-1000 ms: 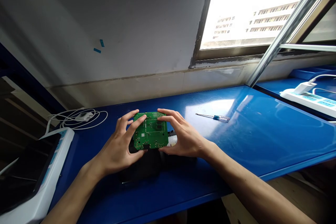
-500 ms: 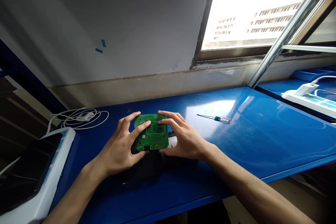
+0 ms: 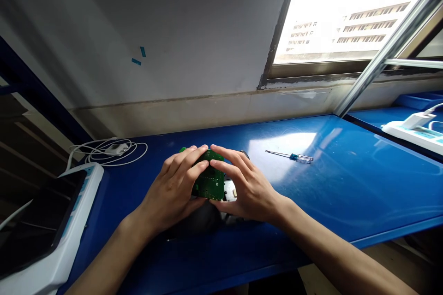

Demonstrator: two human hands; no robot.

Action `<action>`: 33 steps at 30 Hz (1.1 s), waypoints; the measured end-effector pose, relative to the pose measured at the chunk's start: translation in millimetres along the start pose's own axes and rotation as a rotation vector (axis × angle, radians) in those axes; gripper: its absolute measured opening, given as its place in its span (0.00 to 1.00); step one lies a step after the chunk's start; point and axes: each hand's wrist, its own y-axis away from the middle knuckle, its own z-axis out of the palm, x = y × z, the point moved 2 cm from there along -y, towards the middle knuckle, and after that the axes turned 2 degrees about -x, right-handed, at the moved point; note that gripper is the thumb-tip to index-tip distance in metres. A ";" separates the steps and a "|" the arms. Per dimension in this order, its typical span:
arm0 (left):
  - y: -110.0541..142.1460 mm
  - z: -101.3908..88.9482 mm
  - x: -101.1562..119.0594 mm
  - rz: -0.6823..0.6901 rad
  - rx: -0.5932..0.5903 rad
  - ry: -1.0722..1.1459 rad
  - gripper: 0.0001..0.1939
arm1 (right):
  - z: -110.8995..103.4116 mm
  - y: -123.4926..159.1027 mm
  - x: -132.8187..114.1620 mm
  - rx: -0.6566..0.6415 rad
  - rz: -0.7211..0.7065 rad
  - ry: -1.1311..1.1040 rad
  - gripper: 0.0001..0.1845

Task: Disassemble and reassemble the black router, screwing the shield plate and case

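Observation:
A green circuit board is held between both hands above the blue table. My left hand covers much of its left side, with the thumb at the near edge and the fingers over the top and far edge. My right hand grips it from the right, thumb at the near edge, two fingertips at the far part. Beneath the board lies a dark object with a silvery metal part showing beside my right hand; its kind is mostly hidden.
A screwdriver with a clear and blue handle lies to the right on the blue table. At left are a coiled white cable with a plug and a phone on a white power strip. Another power strip is at far right.
My left hand has slid right across the board towards my right hand and now hides more of it. The board looks darker and tilted. The view has shifted slightly.

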 end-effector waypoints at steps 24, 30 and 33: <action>2.9 -10.2 -12.2 -0.652 0.075 1.404 0.52 | 4.8 2.5 -4.3 -0.106 0.224 -0.353 0.48; 3.4 -1.7 -9.4 -0.645 0.061 1.444 0.54 | 6.4 3.8 -3.8 -0.088 0.228 -0.388 0.48; 4.7 -0.1 -9.4 -0.653 0.057 1.458 0.53 | 7.8 5.0 -2.2 -0.088 0.242 -0.412 0.49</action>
